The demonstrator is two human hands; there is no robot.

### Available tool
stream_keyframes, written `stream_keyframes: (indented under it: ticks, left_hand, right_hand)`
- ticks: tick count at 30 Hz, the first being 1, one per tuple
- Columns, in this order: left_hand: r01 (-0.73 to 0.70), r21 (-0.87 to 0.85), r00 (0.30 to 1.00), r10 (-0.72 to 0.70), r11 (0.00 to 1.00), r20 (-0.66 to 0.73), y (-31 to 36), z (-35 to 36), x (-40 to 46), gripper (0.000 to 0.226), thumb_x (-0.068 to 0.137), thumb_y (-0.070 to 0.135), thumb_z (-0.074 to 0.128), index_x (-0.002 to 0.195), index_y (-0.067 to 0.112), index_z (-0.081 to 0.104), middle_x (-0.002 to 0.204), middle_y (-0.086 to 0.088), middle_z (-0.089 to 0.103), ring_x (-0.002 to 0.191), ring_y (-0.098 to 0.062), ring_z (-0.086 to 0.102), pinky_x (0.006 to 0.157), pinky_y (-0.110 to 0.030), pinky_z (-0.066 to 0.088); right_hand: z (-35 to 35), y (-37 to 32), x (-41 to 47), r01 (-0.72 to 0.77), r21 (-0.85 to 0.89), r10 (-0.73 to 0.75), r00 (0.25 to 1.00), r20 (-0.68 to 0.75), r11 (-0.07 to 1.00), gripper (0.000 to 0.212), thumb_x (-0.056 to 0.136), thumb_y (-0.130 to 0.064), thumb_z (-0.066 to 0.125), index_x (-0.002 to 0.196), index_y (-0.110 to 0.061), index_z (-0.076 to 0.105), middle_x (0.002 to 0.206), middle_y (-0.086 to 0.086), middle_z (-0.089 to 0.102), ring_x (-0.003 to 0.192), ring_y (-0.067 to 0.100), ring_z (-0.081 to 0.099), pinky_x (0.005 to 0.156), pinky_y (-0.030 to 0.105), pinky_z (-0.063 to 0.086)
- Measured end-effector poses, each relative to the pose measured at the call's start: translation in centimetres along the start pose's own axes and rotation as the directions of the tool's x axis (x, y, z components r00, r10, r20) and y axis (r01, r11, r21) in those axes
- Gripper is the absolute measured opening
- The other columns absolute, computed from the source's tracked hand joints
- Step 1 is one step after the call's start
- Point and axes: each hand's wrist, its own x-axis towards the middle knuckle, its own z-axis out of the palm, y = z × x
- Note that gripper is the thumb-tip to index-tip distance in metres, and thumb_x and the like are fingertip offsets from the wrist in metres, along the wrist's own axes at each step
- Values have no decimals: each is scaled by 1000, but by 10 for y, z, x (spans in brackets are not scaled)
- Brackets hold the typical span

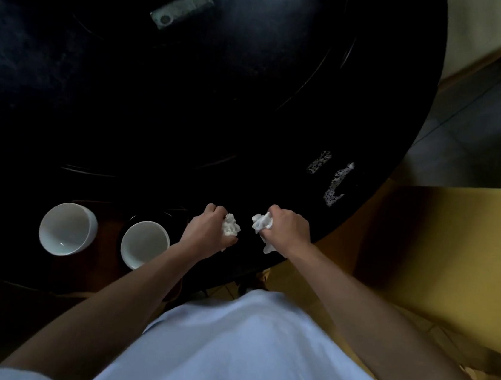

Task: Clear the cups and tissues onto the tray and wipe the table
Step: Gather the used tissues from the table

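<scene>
Round black desk [146, 109], glossy, with a raised round inner plate [256, 75] at its middle, dimly lit. On that plate, a small grey-green rectangular tag [182, 8] with a hole at one end; any writing on it too blurred to read. Near the desk's right edge, two white foamy patches [336, 181]. Beyond the edge, pale tiled floor [482, 116] at upper right and a yellow surface [429, 251] at lower right.

At lower left, a dark brownish tray [107, 229] bearing two empty white cups, left cup [67, 228] and right cup [144, 245], side by side and upright, apart from each other.

Left hand [207, 231] just right of the tray, fingers curled round a crumpled white tissue [231, 225]. Right hand [288, 230] close beside it, fingers curled round a second crumpled tissue [262, 224], part of it hanging below the fist. Both fists over the desk's near edge, not touching. White shirt [240, 351] at the bottom. No brand or label legible anywhere.
</scene>
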Motion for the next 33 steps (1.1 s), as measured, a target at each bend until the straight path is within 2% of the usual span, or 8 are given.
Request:
stream_keyframes:
  ticks: [5,12,15,19,21,25,28,33]
  left_hand:
    - [-1,-53,998,-2,999,-58,-3,-1,-7,51,76,45,77,115,21,55,109,5,59,88,-17,60,69,-31,42]
    - [38,-297,979,-95,954,-180,-1,-4,-26,51,76,40,81,116,19,58,96,8,61,83,-14,60,69,-28,41]
    - [-9,-398,966,-96,917,-241,-3,-16,-44,46,77,35,83,113,21,59,91,12,64,79,-2,63,64,-21,45]
    - [-85,-492,953,-73,867,-294,-12,-40,-73,40,80,30,84,108,25,56,88,11,67,78,-2,68,61,-17,51]
    - [-125,-523,947,-56,843,-316,-21,-51,-87,38,81,27,84,107,22,56,87,7,68,78,-3,69,62,-18,52]
    - [-141,-521,923,-79,842,-377,-48,-66,-117,40,80,22,85,109,20,58,91,7,68,84,-1,67,67,-11,49]
    - [-130,-555,910,-123,822,-396,-81,-72,-138,46,78,27,86,113,26,57,96,6,69,84,-6,68,71,-19,54]
    - [-116,-609,900,-176,785,-398,-146,-76,-172,52,77,26,88,118,23,56,97,5,71,83,-9,71,73,-29,58]
  right_hand:
    - [3,2,-6,27,-6,-27,999,-17,1000,34,92,-45,62,116,-20,59,104,5,66,89,28,64,61,32,40]
    - [7,10,-16,6,122,-1,999,-45,993,33,95,-42,59,118,-18,61,102,6,67,87,28,63,63,32,41]
    - [-2,13,-21,11,199,1,998,-59,980,30,94,-40,62,111,-15,61,91,4,62,79,25,59,57,29,33]
    - [-20,2,-22,62,323,-24,992,-121,944,24,89,-36,69,98,-16,60,78,-3,56,69,18,53,50,26,30]
    - [-28,-11,-23,105,374,-53,988,-147,921,25,88,-38,71,100,-18,61,80,-5,59,71,16,57,52,25,36]
    - [-43,-57,-32,217,430,-139,969,-205,876,25,87,-40,73,99,-20,64,81,-8,63,73,12,61,57,30,47]
    - [-51,-105,-40,259,413,-175,957,-232,873,23,84,-40,72,96,-21,64,76,-9,62,69,10,61,56,28,48]
    - [-31,-179,-55,262,382,-195,959,-205,886,22,81,-41,74,93,-26,62,74,-13,61,69,5,61,58,23,49]
